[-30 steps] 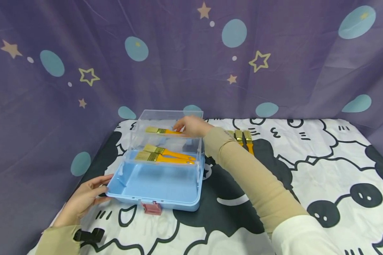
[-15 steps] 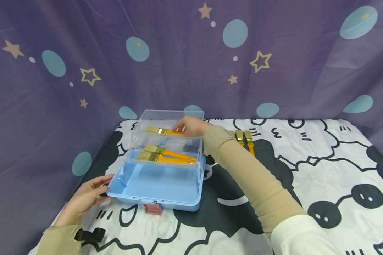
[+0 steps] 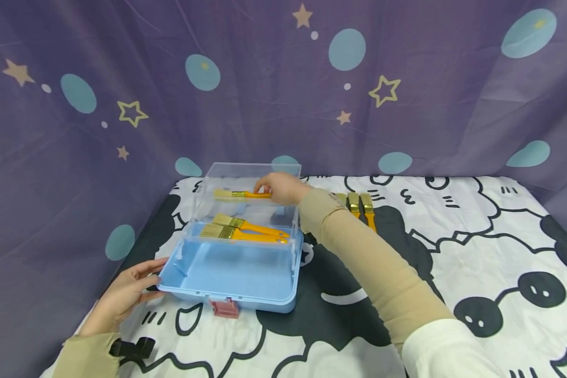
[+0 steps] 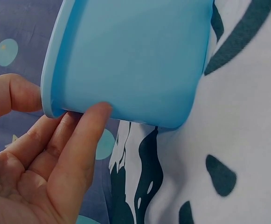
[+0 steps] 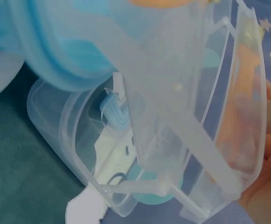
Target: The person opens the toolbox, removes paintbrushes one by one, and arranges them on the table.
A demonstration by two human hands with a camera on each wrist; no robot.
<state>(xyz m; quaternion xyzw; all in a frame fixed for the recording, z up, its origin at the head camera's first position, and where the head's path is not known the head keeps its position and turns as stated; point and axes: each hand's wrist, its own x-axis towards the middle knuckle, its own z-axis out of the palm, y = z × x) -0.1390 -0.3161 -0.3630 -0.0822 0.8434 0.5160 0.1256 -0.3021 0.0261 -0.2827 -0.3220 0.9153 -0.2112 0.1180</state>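
Observation:
A light blue plastic storage box (image 3: 227,302) with clear fold-out trays (image 3: 245,170) stands open in the head view. My left hand (image 3: 123,296) holds its front left corner; in the left wrist view the fingers meet the rim and the thumb (image 4: 95,121) lies against the blue wall (image 4: 135,56). My right hand (image 3: 284,187) pinches the orange handle of a flat paintbrush (image 3: 240,194) at the upper tray, bristles to the left. Two more paintbrushes (image 3: 245,237) lie in the lower tray, handles to the right. The right wrist view sees the right hand (image 5: 268,154) partly through clear plastic.
Several paintbrushes (image 3: 368,210) lie on the patterned cloth (image 3: 482,231) right of the box, partly behind the right sleeve (image 3: 359,252). A pink latch (image 3: 224,308) hangs at the box's front. A purple curtain (image 3: 264,121) rises behind.
The paintbrush in my right hand has rolled, so its metal band now looks narrower, and it sits slightly farther left. The left hand and the box stay put.

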